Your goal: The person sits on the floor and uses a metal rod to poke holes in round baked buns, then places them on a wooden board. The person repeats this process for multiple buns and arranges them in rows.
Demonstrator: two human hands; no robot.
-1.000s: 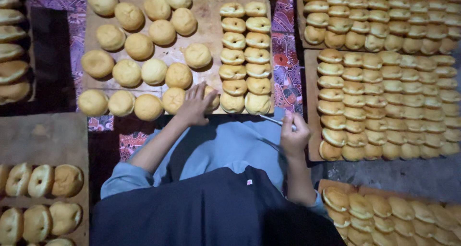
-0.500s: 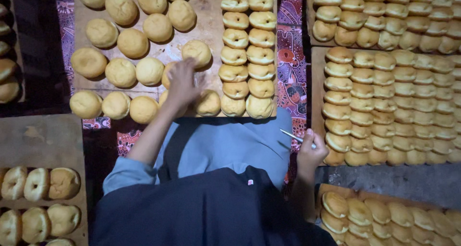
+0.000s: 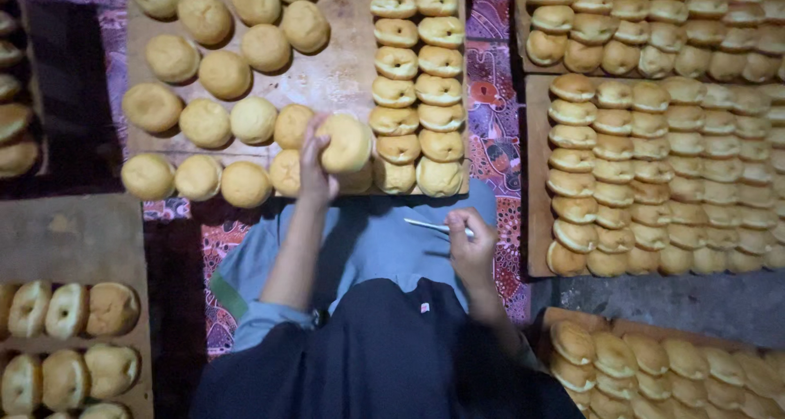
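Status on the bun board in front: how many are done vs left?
Done: two columns of holed buns on the right of the wooden board, roughly fourteen. In hand: the left hand lifts one plain bun; the right hand holds a thin white stick. Left: about fifteen plain buns on the board.

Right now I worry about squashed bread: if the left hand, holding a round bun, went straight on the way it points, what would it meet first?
Probably the bare wooden board just beyond the bun held in the left hand; depth is unclear.
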